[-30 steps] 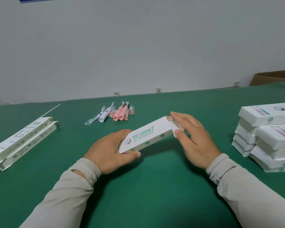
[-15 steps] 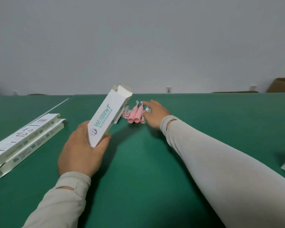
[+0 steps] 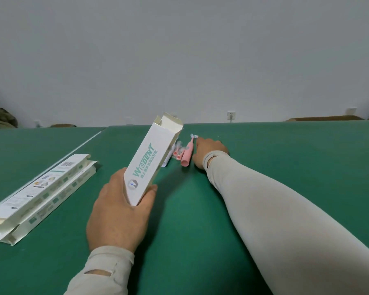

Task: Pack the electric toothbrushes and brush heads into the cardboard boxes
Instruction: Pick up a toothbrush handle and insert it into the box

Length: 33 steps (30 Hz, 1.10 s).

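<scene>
The wide green felt-covered counter is carrying everything, and its soft nap is likely snagging anything dragged across it. At its left edge two flat white printed cardboard cartons are lying stacked and waiting, well apart from the work. The left hand is gripping the lower end of a tall white cardboard toothbrush box, tilting it with its open flaps facing up and away; that loose one-handed hold is risking the mouth sagging shut or the box slipping as something is pushed in. The right hand is reaching far out and lying beside the pink plastic electric toothbrush; whether its fingers are closing I cannot tell. Small pink brush heads are sitting just beside it, risking being knocked away
</scene>
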### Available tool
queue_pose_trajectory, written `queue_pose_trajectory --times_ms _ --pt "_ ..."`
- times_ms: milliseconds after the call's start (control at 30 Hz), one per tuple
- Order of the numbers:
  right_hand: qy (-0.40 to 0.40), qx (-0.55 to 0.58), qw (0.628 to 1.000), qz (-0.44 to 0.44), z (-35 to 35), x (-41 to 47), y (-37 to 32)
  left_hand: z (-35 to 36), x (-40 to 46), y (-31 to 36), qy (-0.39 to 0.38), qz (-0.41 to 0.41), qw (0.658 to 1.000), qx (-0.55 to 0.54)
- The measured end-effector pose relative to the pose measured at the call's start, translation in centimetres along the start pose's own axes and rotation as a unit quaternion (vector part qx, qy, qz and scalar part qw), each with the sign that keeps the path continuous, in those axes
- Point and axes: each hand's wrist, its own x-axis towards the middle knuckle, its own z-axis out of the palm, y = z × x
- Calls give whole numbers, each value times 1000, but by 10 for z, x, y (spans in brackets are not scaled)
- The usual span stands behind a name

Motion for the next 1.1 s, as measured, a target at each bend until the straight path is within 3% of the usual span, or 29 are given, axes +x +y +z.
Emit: queue_pose_trajectory --times_ms 200,467,567,733,900,1000,1100 --pt "29 5 999 12 -4 -38 32 -1 1 2 -7 22 1000 19" --pt "58 9 994 -92 -26 -216 129 0 -9 12 -97 109 989 30" --pt "60 7 994 -92 -35 -258 165 1 -19 24 -130 154 979 41" --pt "70 -13 997 -29 -42 -255 183 16 -37 71 -133 177 974 43" --pt "92 -33 995 -5 -39 -240 188 37 -62 89 -114 176 977 -34" --pt "188 129 974 7 -49 -243 199 38 -59 77 -99 179 979 3" --pt "270 321 907 37 -64 -246 209 35 -51 64 -109 179 977 34"
